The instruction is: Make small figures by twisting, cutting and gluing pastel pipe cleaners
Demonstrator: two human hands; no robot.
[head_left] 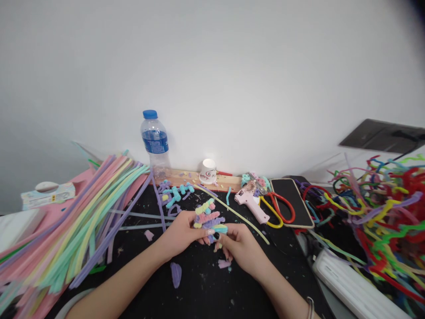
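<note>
Blue-capped clear bottle (155, 142) upright by the wall (232, 84), far left of centre; white paper cup (208, 172) upturned, far centre; phone (292, 202) lying right, dark face up; white oblong device (355, 283) near right; printed packet (48, 196) left.

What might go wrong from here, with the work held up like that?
The fuzzy multicolored piece is held only between the fingertips of the left hand and right hand, so it could slip or get squashed. The pink glue gun lies by the red loop handle; reaching there might knock it, and if hot, it could burn; I can't tell. The purple scrap might get swept away by a forearm.
</note>
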